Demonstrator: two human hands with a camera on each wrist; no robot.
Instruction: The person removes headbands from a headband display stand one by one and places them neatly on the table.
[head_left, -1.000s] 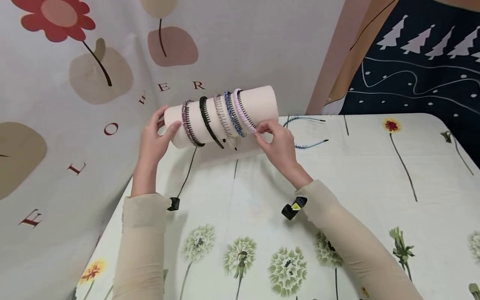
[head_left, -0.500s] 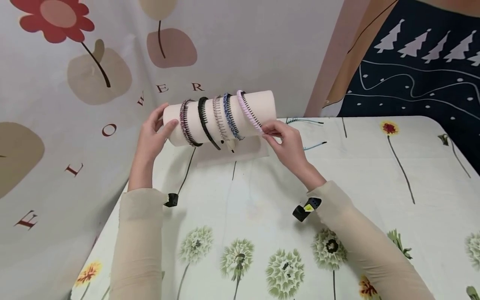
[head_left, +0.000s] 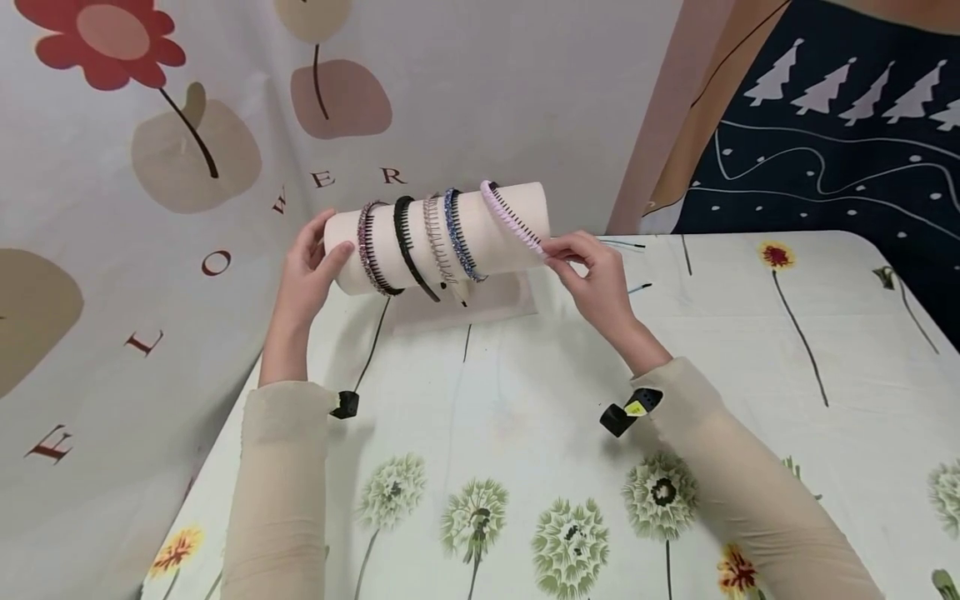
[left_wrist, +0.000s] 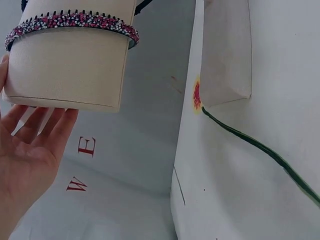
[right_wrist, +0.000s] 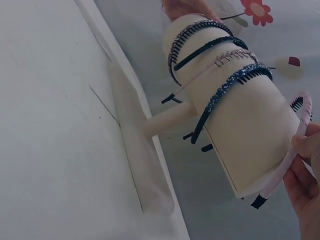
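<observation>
A cream cylinder headband stand (head_left: 491,247) lies sideways at the back of the table. My left hand (head_left: 303,271) grips its left end, thumb in front; in the left wrist view the fingers (left_wrist: 56,131) press its end. From left to right it wears a pink-purple glitter headband (head_left: 366,250), a black headband (head_left: 406,242), a pale toothed headband (head_left: 435,237) and a blue glitter headband (head_left: 455,237). My right hand (head_left: 596,279) pinches the near end of a lilac headband (head_left: 513,220). This band slants across the cylinder's right part, its black tip (right_wrist: 259,202) showing beyond my fingers.
A light blue headband (head_left: 626,244) lies on the table behind my right hand, mostly hidden. The stand's flat base (head_left: 510,300) rests on the flower-print tablecloth (head_left: 487,400). A printed cloth wall (head_left: 487,100) rises close behind the stand.
My right hand has moved right, drawing the near end of the lilac headband towards the cylinder's right end, so the band now slants. The left hand keeps its grip.
</observation>
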